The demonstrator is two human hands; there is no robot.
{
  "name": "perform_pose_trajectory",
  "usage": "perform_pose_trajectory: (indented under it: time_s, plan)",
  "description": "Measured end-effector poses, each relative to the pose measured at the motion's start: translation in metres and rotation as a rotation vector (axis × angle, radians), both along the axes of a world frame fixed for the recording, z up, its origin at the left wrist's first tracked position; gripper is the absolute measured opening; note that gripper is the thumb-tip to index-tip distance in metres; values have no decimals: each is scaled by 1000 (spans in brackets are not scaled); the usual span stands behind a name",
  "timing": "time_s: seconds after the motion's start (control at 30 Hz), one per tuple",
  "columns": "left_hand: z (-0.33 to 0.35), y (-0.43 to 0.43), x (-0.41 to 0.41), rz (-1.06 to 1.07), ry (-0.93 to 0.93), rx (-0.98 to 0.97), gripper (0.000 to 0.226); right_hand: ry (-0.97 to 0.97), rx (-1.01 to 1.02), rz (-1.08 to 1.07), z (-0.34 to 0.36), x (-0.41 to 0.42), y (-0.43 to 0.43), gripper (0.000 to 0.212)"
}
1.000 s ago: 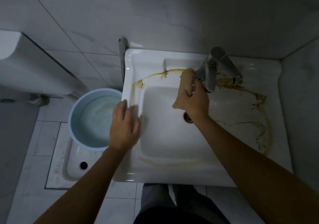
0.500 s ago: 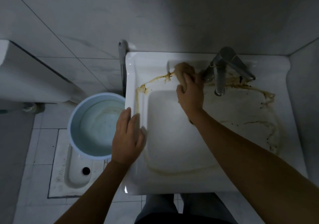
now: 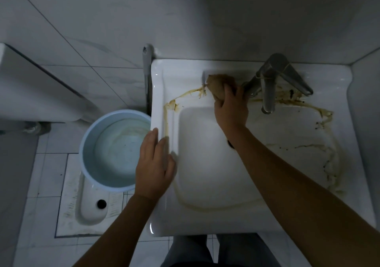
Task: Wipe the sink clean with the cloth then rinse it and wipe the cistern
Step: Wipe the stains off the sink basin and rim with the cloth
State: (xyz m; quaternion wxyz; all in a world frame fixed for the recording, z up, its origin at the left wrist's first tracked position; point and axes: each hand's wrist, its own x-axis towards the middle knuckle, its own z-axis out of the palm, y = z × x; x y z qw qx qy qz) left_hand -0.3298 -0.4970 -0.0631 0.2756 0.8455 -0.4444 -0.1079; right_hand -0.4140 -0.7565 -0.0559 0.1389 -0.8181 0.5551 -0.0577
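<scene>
A white sink [image 3: 205, 221] fills the middle, with brown grime trails along its back ledge and right side. My right hand [image 3: 230, 110] presses a tan cloth [image 3: 218, 85] onto the back ledge, just left of the metal tap [image 3: 269, 89]. My left hand [image 3: 154, 164] lies flat, fingers apart, on the sink's left rim and holds nothing. The white cistern [image 3: 35, 87] hangs on the wall at the far left. My right forearm hides most of the drain.
A light blue bucket [image 3: 86, 155] holding water stands on the floor left of the sink. Below it is a white squat pan [image 3: 88, 211] with a dark hole. A grey pipe [image 3: 147, 77] runs down the wall beside the sink. Tiled walls close in behind and right.
My right hand carried the cloth from the basin's back wall up onto the back ledge and rubs it there. My left hand stayed on the left rim.
</scene>
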Motion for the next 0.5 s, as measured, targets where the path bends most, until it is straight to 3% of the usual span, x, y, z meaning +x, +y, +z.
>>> perform_pose_trajectory:
  time_s: [0.27, 0.5]
  plan:
    - [-1, 0, 0, -14, 14, 17, 46, 29, -22, 208, 7, 6, 0, 47]
    - [1, 0, -1, -6, 24, 6, 47, 96, 3, 1, 6, -6, -17, 53]
